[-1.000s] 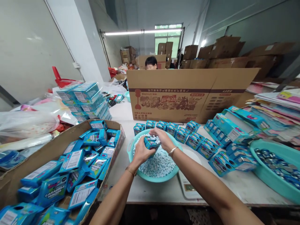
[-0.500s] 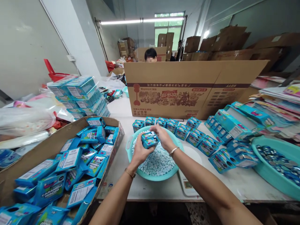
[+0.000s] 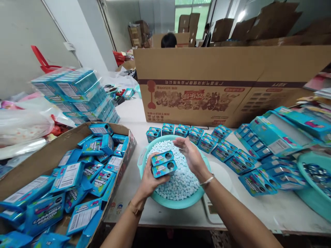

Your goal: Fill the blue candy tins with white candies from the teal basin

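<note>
While I've got two little blue tins (image 3: 163, 164) stacked in my left hand (image 3: 150, 179), that grip is closed round them just above the near-left part of the teal basin (image 3: 181, 203) of pale blue candies (image 3: 178, 179). Right hand (image 3: 192, 156) is open, empty, over the basin's far side. I'd keep the tins level and low over the basin so spills fall back in. Count: two tins held, one basin, roughly two dozen filled tins (image 3: 219, 144) behind and right of it on the worktop (image 3: 258, 206).

Both forearms reach toward 12 o'clock. Left hand (image 3: 150, 175) curled, fingers clamped in a grip; right hand (image 3: 192, 156) spread, palm facing 9 o'clock.
</note>
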Demonstrator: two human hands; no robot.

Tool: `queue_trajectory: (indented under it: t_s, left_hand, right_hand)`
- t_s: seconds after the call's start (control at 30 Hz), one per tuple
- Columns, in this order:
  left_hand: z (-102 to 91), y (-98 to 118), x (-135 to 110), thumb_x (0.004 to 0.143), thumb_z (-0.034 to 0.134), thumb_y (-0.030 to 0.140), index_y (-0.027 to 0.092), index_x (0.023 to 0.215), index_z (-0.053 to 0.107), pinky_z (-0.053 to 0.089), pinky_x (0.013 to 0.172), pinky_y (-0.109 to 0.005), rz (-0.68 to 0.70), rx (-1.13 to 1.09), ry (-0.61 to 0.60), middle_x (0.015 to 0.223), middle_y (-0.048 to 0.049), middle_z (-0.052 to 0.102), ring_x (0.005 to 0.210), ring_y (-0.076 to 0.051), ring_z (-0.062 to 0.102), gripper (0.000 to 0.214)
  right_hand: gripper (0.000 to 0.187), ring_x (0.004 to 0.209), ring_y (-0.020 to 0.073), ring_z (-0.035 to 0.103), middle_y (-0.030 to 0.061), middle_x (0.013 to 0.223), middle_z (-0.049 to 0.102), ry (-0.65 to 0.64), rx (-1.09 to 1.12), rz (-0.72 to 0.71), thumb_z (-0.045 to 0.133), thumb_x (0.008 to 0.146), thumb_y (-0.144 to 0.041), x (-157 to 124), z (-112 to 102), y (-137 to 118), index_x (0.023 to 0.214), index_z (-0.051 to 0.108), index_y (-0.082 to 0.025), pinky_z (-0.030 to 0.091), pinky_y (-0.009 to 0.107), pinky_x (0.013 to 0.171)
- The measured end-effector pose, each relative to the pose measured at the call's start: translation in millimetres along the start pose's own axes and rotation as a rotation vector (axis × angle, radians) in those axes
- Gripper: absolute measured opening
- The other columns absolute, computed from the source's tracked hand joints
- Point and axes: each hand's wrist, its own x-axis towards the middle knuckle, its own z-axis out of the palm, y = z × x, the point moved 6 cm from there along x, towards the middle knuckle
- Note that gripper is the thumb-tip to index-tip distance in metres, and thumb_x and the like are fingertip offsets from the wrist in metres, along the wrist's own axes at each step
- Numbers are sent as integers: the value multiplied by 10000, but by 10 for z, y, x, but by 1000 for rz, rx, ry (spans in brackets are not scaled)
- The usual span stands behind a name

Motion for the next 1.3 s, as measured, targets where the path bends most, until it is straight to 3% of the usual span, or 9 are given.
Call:
queue_trajectory:
  t_s: [0.2,0.33,0.5,0.63,0.73,0.93,1.03,1.13,1.3]
  left_hand:
    - [-194,-20,-216,600,858,390,287,1234,505,383,1130,-568,154,7,-16,1319,-96,568,1336,-369,472,734]
    - [-127,-57,-220,614,856,427,304,1216,518,377,1144,-560,131,-68,-72,1287,-82,580,1326,-362,488,702]
    - [-182,151,-298,582,857,480,288,1205,540,448,1100,-523,41,-81,-20,1244,-71,620,1238,-342,571,725]
    - [-559,382,-647,578,864,391,279,1241,529,504,1035,-476,80,131,282,1265,-76,606,1143,-306,620,751]
    - [-789,326,-1102,623,843,368,257,1300,481,527,991,-431,33,230,570,1230,-76,604,1061,-258,645,775]
    - [-630,-187,-1753,684,798,409,240,1294,449,529,962,-396,17,344,866,1221,-90,574,1065,-254,634,722]
    - [-578,-504,-1728,745,733,423,222,1276,415,528,952,-390,-5,332,939,1198,-106,573,1065,-255,632,650]
    - [-627,-772,-1487,764,687,388,201,1260,379,503,993,-413,-47,266,972,1214,-128,556,1119,-263,610,614]
    - [-561,-921,-994,710,687,219,178,1364,276,404,1121,-450,-111,158,800,1401,-193,468,1319,-285,500,773]
  right_hand:
    - [620,1350,288,478,103,1432,546,-267,-238,-149,449,902,-675,-421,-174,28,1395,485,-301,373,489,1108]
    - [785,1474,307,281,69,1594,320,-462,-494,-337,579,884,-567,-790,57,-36,1548,226,-342,295,532,1182]
    - [817,1451,271,331,56,1584,336,-568,-783,-555,584,920,-328,-967,297,-244,1574,96,-345,294,495,1202]
    - [780,1424,292,371,80,1557,383,-564,-966,-552,597,910,-382,-847,159,-164,1565,177,-328,355,509,1165]
    - [689,1399,340,393,143,1513,430,-485,-1200,-523,599,900,-395,-658,-73,40,1522,326,-281,369,576,1125]
    - [577,1366,344,435,170,1467,477,-470,-1371,-539,535,911,-448,-474,-260,289,1447,450,-253,403,567,1091]
    - [552,1346,342,459,165,1443,502,-466,-1374,-565,487,924,-490,-457,-277,309,1417,485,-241,416,550,1083]
    - [565,1315,349,489,184,1403,530,-471,-1383,-596,465,923,-523,-392,-285,337,1383,517,-199,431,537,1071]
    - [568,1270,355,528,179,1348,573,-497,-1355,-679,463,909,-551,-233,-116,329,1363,525,-215,439,553,1053]
